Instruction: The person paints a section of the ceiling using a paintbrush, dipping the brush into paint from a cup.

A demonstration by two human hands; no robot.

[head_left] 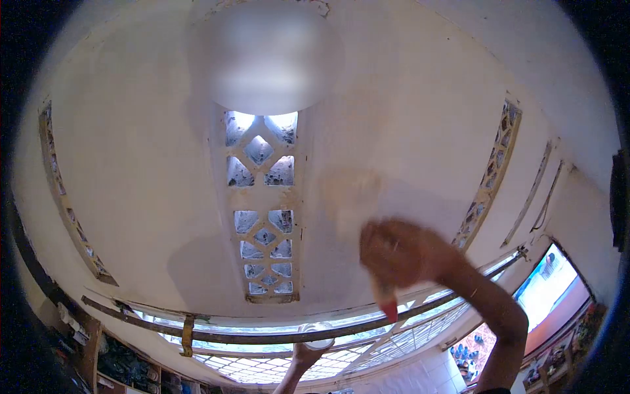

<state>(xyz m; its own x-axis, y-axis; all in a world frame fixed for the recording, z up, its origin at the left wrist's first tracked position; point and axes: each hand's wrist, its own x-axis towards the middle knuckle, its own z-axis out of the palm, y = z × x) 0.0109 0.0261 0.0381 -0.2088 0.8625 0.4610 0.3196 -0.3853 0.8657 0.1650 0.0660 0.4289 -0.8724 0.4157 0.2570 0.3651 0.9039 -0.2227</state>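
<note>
My right hand (400, 253) is raised close to the cream wall (387, 111), smeared by motion. Its fingers are wrapped around a handled tool with a pale shaft and a red end (390, 310) pointing down. The tool's other end is too blurred to make out; a beige patch (351, 190) shows just above the hand. Lower down, in front of the window, my left hand (307, 354) is closed around a white round container (316, 338). What is inside it cannot be seen.
A long rod (256, 339) runs across the window grille (256, 369). Patterned vent blocks (264, 197) are set in the wall. Shelves with stored things (128, 361) stand at lower left. A bright doorway (548, 282) is at right. A round pale blur (266, 59) covers the top.
</note>
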